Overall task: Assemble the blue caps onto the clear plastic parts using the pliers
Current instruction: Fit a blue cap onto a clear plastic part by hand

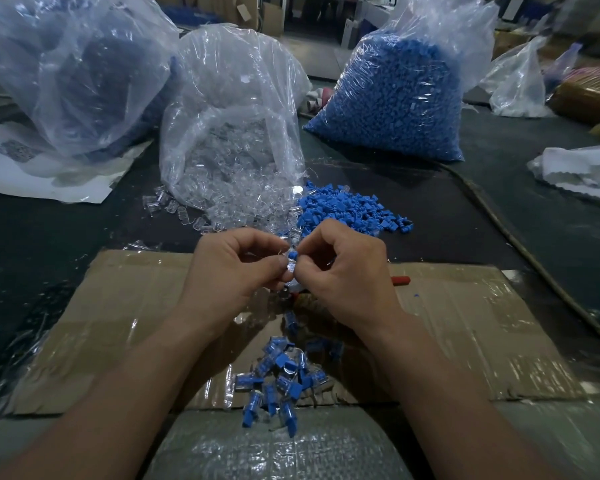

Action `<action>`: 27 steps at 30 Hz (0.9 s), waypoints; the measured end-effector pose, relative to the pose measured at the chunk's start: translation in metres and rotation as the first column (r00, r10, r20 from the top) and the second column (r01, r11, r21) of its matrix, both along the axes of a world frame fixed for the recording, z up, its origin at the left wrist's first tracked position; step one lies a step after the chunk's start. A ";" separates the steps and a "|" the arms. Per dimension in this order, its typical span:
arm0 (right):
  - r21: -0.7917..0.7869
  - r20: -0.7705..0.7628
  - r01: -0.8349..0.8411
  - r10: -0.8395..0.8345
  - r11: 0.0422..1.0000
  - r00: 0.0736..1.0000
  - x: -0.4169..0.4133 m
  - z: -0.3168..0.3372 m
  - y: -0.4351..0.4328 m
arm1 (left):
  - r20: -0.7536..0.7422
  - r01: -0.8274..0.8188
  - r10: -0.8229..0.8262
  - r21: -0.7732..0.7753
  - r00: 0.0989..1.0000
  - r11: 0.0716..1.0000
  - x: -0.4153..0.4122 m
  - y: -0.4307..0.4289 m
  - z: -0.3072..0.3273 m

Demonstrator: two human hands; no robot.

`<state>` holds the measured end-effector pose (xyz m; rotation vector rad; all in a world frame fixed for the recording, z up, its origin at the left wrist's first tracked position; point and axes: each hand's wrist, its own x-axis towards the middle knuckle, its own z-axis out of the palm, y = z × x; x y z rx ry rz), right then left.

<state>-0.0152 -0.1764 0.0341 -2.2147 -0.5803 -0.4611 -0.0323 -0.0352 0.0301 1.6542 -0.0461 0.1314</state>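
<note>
Hands meet at centre, above the far edge of the cardboard sheet (118, 306) on the desk (499, 188). Left hand (232, 268) fingers pinch a clear part (289, 268), mostly hidden; its long axis looks roughly upright, but hard to tell. Right hand (347, 268) fingers pinch a blue cap (292, 255), sitting on top of the clear part, touching it, between both sets of fingertips. Cap looks placed but not pressed home, my guess. Pliers: only a red handle (399, 280) shows, lying just right of the right hand, so the right hand is nearer to it. Finished pieces (281, 375) lie piled nearer the body, between the forearms. Loose blue caps (347, 206) and clear parts (222, 202) lie beyond the hands.
</note>
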 end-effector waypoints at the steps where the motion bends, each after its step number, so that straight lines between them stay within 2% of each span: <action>1: -0.002 -0.010 0.004 -0.004 1.000 1.000 0.000 0.000 0.000 | 0.002 -0.004 0.004 0.010 1.000 1.000 0.000 0.000 0.000; 11: -0.011 -0.064 0.023 -0.024 1.000 0.998 -0.002 0.002 0.002 | 0.015 -0.035 0.034 0.068 0.999 0.997 -0.001 -0.004 0.000; 19: 0.081 -0.102 -0.025 0.033 0.996 0.994 0.001 -0.001 0.001 | -0.024 0.004 -0.007 -0.104 1.000 0.995 -0.001 -0.004 -0.002; 23: 0.169 -0.156 -0.084 0.111 0.982 0.982 0.003 0.000 -0.002 | -0.079 0.004 -0.029 -0.296 0.996 0.955 0.002 -0.001 0.000; 27: 0.251 -0.175 -0.188 0.236 0.950 0.956 0.003 0.000 -0.004 | -0.114 0.037 -0.086 -0.373 0.990 0.927 0.003 0.002 0.002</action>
